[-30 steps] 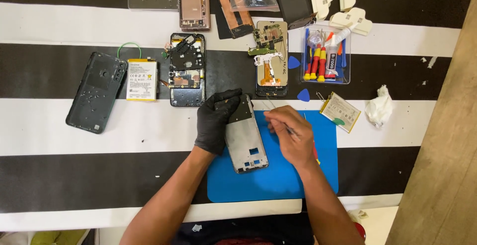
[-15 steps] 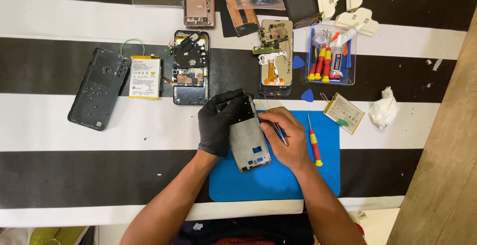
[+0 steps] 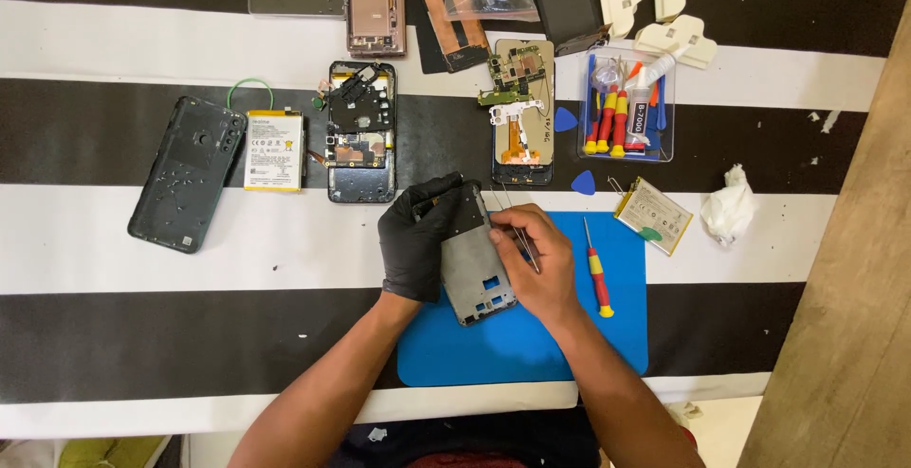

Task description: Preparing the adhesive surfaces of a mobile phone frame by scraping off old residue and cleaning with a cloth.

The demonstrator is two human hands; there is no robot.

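I see the grey phone frame [image 3: 476,261] in the middle of the picture, over the blue mat [image 3: 531,335]. My gloved left hand [image 3: 418,235] grips its left edge. My right hand [image 3: 536,264] has moved onto it and now pinches thin tweezers [image 3: 517,231]; the red and yellow screwdriver [image 3: 598,273] lies put down beside it.

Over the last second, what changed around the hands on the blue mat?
The right hand drew back off the red-and-yellow screwdriver, which now lies in plain view on the blue mat, and came against the phone frame holding tweezers. The gloved left hand kept its grip on the frame's left edge. The phones, batteries and tool tray behind stayed put.
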